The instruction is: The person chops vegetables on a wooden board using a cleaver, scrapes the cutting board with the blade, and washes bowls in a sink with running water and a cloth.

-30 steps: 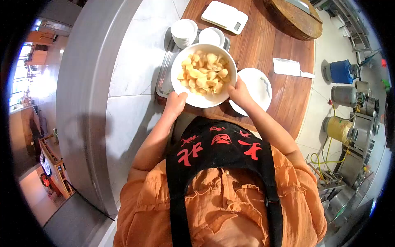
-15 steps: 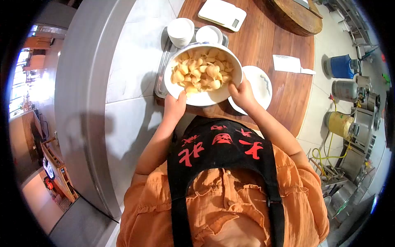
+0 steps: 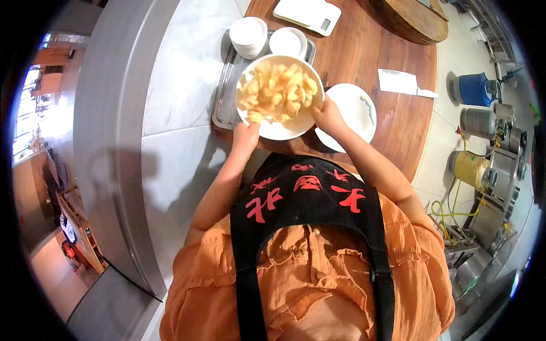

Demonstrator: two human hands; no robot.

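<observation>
A white bowl is held up between my two hands, above the near left part of the wooden table. Inside lie many pale yellow, curved, shell-like pieces, slightly blurred; their exact kind I cannot make out. My left hand grips the bowl's near left rim. On the near right rim, my right hand is closed with the thumb over the edge. Partly behind my right hand and wrist, a white plate rests on the table. Beyond the bowl, a metal tray carries stacked small white dishes and another white dish.
On the wooden table are a white kitchen scale, a cleaver towards the right edge and a round wooden chopping block at the back. Gas cylinders stand on the floor at the right. A tiled wall borders the left.
The bowl is tilted differently and appears slightly smaller and higher in view. The yellow pieces have shifted and blurred. Both hands keep hold of the rim.
</observation>
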